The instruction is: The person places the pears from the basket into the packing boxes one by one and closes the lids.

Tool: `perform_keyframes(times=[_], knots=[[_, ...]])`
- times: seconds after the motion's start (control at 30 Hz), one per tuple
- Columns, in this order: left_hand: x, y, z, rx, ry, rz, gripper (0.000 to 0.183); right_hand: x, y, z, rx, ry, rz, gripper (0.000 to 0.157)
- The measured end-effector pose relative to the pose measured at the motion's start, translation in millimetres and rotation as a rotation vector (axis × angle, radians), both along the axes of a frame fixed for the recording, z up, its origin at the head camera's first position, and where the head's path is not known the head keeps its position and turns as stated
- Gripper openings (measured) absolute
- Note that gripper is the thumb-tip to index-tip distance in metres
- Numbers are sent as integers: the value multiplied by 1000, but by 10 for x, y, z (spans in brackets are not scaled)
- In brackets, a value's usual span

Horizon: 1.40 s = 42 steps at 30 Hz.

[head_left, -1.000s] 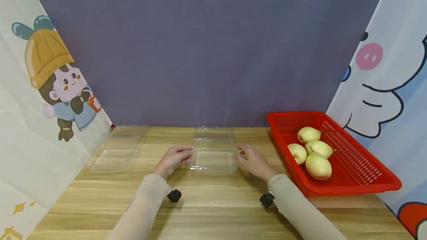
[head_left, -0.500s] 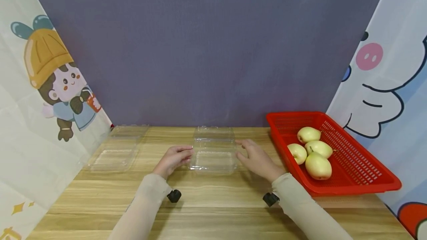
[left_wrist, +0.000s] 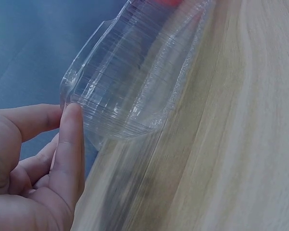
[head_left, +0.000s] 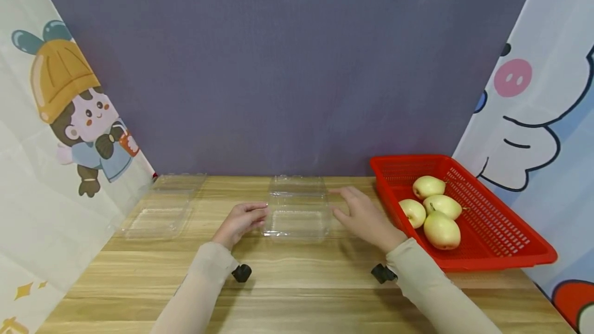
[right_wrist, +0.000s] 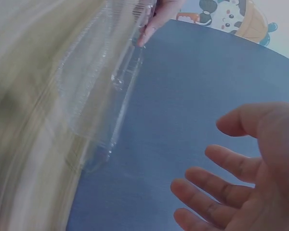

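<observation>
A clear plastic clamshell box [head_left: 297, 224] lies opened out at the middle of the table, its lid folded back toward the dark backdrop. At its left side my left hand [head_left: 238, 223] pinches the rim between thumb and index finger. In the left wrist view that hand [left_wrist: 41, 168] has its fingertips at a corner of the clear box [left_wrist: 125, 82]. My right hand [head_left: 367, 219] is off the box's right side, fingers spread and holding nothing. The right wrist view shows a gap between this hand [right_wrist: 245, 178] and the box [right_wrist: 94, 82].
A red plastic basket [head_left: 492, 262] with several yellow-green pears [head_left: 442, 231] stands at the right, close to my right forearm. Another opened clear box [head_left: 158, 220] lies at the left, near the printed side curtain [head_left: 37, 179]. A dark backdrop [head_left: 297, 66] rises behind the table [head_left: 297, 293].
My right hand has drawn away from the box's right side, moving right toward the basket as its fingers spread. The left hand stays at the rim.
</observation>
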State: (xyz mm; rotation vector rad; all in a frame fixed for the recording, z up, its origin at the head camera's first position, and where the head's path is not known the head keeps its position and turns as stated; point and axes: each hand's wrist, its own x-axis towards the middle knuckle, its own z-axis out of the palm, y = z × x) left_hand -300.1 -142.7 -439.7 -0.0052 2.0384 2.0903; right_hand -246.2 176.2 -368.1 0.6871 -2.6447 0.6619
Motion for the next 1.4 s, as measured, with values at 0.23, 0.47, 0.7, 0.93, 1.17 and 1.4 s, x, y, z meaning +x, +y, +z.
perform_keyframes(times=[0.23,0.47,0.7,0.93,1.17,1.4], knots=[[-15,-8,-18,0,0,-1,39,69,135,124,26,4,-30,42],[-31,-10,-13,-6,-2,5,38,103,331,261,39,9,-52,41],[-38,-20,-23,6,4,-4,40,191,522,402,70,45,-78,38],[-44,-13,-21,5,1,-3,39,224,742,483,104,64,-103,35],[-50,-15,-30,9,2,-3,39,247,972,546,150,84,-147,35],[-42,-16,-27,5,-3,-2,40,229,1196,531,189,31,-168,37]])
